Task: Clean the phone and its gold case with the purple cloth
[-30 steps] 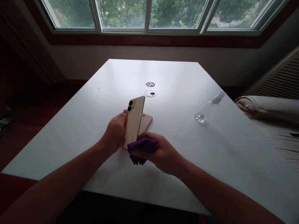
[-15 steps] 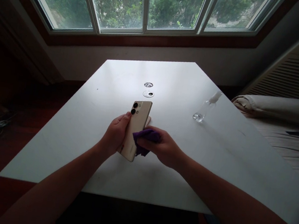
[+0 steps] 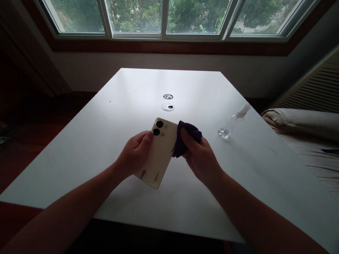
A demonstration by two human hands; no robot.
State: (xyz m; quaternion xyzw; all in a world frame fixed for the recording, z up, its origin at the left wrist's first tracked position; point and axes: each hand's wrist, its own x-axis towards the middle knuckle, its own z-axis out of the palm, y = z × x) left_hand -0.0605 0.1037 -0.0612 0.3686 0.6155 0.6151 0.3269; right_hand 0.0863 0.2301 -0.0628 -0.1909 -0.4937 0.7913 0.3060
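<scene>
A pale gold smartphone (image 3: 160, 154) is held above the white table, its back with the dark camera lenses facing me. My left hand (image 3: 135, 149) grips its left edge, thumb beside the lenses and the other fingers hidden behind. My right hand (image 3: 201, 153) is closed on a bunched purple cloth (image 3: 189, 137), which touches the phone's upper right edge. The thumb presses on the cloth from the near side.
A clear spray bottle (image 3: 232, 122) stands on the table (image 3: 75, 165) to the right. Two round cable holes (image 3: 168, 107) are set in the tabletop beyond the phone. A cushioned seat (image 3: 309, 148) lies at the right, and a window (image 3: 196, 10) is ahead.
My right hand and the purple cloth have moved up and right, from the phone's lower right to its upper right edge. The phone has turned to show more of its back.
</scene>
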